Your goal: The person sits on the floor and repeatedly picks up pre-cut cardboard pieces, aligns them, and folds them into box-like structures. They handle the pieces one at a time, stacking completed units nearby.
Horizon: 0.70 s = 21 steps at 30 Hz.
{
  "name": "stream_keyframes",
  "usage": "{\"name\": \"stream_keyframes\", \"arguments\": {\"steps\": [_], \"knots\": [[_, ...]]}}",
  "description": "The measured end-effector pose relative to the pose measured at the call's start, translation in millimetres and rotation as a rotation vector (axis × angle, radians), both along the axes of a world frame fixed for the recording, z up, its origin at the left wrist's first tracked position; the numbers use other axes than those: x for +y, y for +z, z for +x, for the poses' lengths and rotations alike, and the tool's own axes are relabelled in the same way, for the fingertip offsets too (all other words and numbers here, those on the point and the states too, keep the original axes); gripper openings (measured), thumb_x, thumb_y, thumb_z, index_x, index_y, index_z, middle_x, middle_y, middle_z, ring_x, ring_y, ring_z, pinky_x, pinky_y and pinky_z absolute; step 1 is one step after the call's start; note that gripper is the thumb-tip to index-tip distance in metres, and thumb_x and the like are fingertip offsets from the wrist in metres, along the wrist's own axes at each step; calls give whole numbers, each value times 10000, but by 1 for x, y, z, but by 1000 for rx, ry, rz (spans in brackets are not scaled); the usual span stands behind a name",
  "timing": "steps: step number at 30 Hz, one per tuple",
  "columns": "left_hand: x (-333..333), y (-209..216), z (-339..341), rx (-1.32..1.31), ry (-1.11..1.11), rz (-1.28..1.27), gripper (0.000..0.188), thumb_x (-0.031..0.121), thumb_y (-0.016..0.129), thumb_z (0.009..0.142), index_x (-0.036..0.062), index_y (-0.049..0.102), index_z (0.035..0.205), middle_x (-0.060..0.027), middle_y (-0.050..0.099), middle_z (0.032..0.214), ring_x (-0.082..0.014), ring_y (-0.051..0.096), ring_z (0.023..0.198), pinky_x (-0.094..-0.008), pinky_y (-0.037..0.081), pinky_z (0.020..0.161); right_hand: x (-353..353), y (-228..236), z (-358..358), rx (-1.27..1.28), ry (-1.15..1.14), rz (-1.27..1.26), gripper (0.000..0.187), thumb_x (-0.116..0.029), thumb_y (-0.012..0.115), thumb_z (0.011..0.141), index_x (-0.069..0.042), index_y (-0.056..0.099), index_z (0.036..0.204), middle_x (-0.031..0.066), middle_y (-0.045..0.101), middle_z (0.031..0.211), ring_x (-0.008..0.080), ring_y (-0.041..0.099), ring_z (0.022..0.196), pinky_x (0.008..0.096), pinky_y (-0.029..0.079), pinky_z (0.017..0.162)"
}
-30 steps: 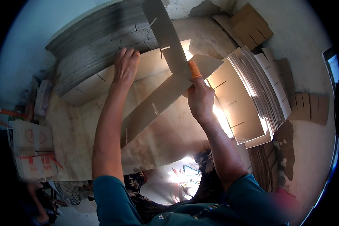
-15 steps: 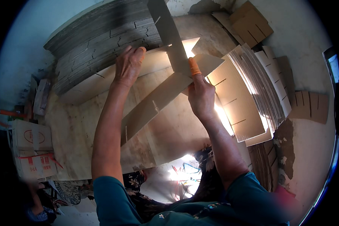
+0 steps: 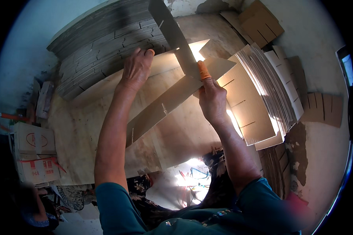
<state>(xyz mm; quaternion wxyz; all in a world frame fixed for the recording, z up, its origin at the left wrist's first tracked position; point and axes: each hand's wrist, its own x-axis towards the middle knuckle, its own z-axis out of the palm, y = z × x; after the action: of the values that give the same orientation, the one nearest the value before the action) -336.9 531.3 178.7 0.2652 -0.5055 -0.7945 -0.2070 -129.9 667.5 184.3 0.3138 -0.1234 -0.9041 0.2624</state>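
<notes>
Long slotted cardboard strips cross each other above the work table. My right hand (image 3: 212, 100), an orange cover on one finger, grips the near cardboard strip (image 3: 161, 103) close to where the upright crossing strip (image 3: 172, 33) meets it. Further back and to the left, my left hand (image 3: 137, 68) is closed on the top edge of the far cardboard strip (image 3: 164, 65), which runs roughly alongside the near one. Orange also covers one fingertip of this hand. The crossing strip spans both long strips and sticks out past the far one. My palms hide parts of the strips.
A tall stack of grey slotted cardboard (image 3: 110, 51) lines the back left of the wooden table (image 3: 176, 137). Brown slotted sheets (image 3: 251, 105) stand stacked at right by the wall. Cartons (image 3: 35, 145) sit at far left. Another person's arm (image 3: 39, 205) shows at lower left.
The crossing strip's far end has tipped slightly to the left. Both hands keep their holds, shifting only a little to the right along with the strips.
</notes>
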Motion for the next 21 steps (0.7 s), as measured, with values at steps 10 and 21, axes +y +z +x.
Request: {"name": "stream_keyframes", "arguments": {"steps": [10,21], "knots": [[11,13,35,88,-26,6,126,-10,564,751,69,534,845,-96,561,733,-279,575,698,-395,483,547,12,-9,4,69,-17,42,662,80,428,791,-135,311,1406,172,535,687,306,556,586,421,441,560],[16,11,28,6,13,18,126,-25,571,746,39,515,840,-129,555,742,-300,563,766,-403,490,618,13,-9,5,17,-2,31,649,74,430,798,-135,319,1403,166,524,669,303,546,573,419,435,550]]}}
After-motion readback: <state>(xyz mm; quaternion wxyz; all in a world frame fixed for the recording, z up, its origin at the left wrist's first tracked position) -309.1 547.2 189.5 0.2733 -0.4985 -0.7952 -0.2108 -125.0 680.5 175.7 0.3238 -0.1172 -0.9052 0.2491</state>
